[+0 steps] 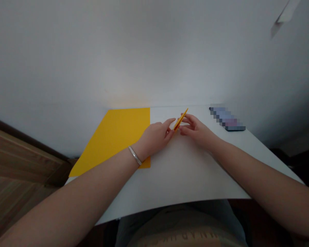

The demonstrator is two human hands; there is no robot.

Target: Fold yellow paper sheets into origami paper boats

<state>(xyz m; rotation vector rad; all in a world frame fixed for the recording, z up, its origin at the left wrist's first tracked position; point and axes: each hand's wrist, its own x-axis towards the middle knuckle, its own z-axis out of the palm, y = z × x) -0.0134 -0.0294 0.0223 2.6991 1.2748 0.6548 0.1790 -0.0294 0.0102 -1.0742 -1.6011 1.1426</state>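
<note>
— What can't you make out from where you sit?

— The folded yellow paper (pixel 181 119) is small and seen nearly edge-on, so I can't tell its shape or how many folds it has. Its lower end is hidden between the fingertips. The phone (pixel 228 119) at the far right of the table (pixel 185 171) is blurred out, so I can't read anything on it. Something pale in the top right corner is cut off by the frame; I can't tell what it is.

— And the hands?

— I see both forearms reaching in from the near edge and meeting over the middle of the white table. The left hand (pixel 156 135) lies palm down, with a silver bracelet (pixel 135 155) at the wrist, and its fingers point right. The right hand (pixel 197 130) comes in from the other side, fingers curled towards the left.

— The grip?

— Narrow on both. The left grip pinches the paper's lower end between thumb and forefinger; the right grip closes on it from the other side. The paper stands tilted, just above the table.

— Anything else nearby?

— A flat yellow sheet (pixel 115 137) lies to the left, partly under the left wrist.
</note>
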